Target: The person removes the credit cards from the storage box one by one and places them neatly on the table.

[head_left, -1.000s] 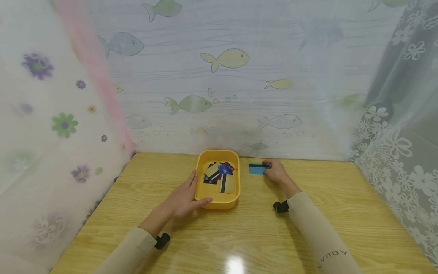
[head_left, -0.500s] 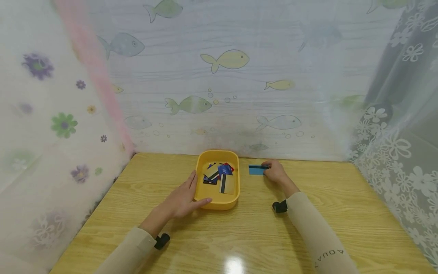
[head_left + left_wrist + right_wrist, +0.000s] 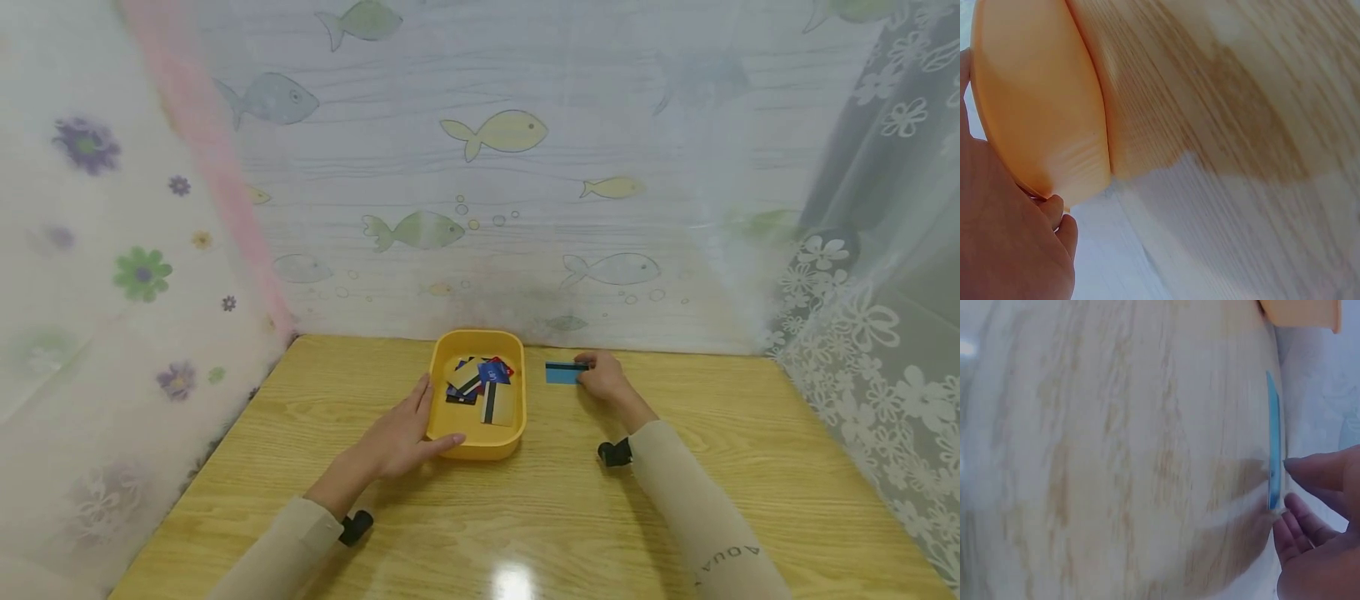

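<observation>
In the head view, my left hand (image 3: 397,433) holds a yellow plastic tub (image 3: 486,450) by its left side, thumb over the near rim and fingers along the outer wall. Inside the tub lie several plastic cards, including a gold one with a dark stripe (image 3: 504,404) and a blue one (image 3: 493,371). Right of the tub, my right hand (image 3: 607,379) grips the right end of a light blue card (image 3: 561,375) with a black stripe. That card lies flat, on or just over the table; the right wrist view shows the blue card (image 3: 1274,444) edge-on, fingertips at its end.
The wooden table (image 3: 480,508) ends at a fish-print curtain (image 3: 495,208) right behind the tub and card. Flower-print fabric (image 3: 142,333) hangs on the left, and a lace-like sheet (image 3: 862,375) on the right.
</observation>
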The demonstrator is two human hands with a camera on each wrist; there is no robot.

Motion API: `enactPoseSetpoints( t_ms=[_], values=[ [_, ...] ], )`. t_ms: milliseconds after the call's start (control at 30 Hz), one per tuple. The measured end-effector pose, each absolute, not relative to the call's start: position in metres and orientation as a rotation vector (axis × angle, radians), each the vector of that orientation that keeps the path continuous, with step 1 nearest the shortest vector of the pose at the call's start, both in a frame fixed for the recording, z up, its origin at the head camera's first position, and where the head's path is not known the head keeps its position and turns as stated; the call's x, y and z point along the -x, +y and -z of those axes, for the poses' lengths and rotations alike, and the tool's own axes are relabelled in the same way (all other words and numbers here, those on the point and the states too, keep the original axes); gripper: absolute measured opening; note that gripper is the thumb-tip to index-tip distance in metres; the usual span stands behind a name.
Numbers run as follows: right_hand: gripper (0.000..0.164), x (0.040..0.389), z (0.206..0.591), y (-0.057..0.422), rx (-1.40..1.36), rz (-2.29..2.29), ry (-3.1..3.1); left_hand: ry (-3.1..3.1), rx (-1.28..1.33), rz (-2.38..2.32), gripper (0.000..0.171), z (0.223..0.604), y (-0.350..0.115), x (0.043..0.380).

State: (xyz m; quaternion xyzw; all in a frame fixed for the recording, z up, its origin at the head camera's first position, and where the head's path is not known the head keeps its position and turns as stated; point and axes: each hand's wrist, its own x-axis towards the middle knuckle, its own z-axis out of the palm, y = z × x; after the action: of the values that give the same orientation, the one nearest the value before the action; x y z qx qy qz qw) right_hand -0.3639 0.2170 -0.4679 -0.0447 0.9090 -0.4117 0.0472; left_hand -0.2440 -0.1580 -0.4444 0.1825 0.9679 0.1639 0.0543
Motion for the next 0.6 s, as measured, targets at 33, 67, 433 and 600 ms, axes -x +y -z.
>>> enactPoseSetpoints(
  t_ms=[33, 67, 433, 600],
  values=[
    [0.044, 0.363, 0.467, 0.218, 0.132, 1.282, 2.757, 2.941, -0.557, -0.502, 0.119, 0.444, -0.158, 0.244],
    [0.044, 0.361, 0.467, 0.218, 0.129, 1.308, 2.738, 2.940, -0.552, -0.500, 0.119, 0.444, -0.158, 0.244],
    [0.047, 0.340, 0.445, 0.227, 0.205, 1.347, 2.724, 2.957, -0.572, -0.507, 0.118, 0.446, -0.158, 0.247],
    [0.048, 0.331, 0.437, 0.228, 0.276, 1.323, 2.728, 2.944, -0.568, -0.509, 0.117, 0.444, -0.157, 0.246]
  ],
)
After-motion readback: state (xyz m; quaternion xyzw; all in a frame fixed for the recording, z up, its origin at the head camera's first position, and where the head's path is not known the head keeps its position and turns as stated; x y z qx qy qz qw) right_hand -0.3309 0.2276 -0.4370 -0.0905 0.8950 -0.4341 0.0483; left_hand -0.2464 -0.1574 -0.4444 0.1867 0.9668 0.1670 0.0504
